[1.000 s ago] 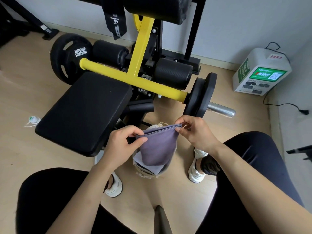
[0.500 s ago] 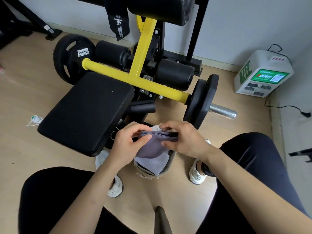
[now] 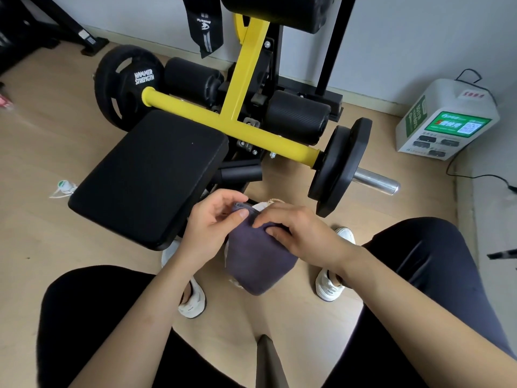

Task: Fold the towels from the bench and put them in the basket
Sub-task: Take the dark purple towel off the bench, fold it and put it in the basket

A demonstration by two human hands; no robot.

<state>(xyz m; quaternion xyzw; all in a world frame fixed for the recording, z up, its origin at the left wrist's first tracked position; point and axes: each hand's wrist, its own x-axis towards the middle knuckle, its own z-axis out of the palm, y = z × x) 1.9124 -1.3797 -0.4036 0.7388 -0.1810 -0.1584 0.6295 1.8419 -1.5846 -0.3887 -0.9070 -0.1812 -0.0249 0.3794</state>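
purple towel (image 3: 257, 261) covering basket (image 3: 261, 206), black bench (image 3: 145, 180), weight plate (image 3: 340, 169) near

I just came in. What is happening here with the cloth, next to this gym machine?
A seated person is folding a purple-grey towel with both bare hands. The left hand pinches its upper edge, and the right hand grips the folded top beside it. The towel hangs over a basket on the floor between the person's feet; only a pale bit of its rim shows. The towel seems not yet set down inside.
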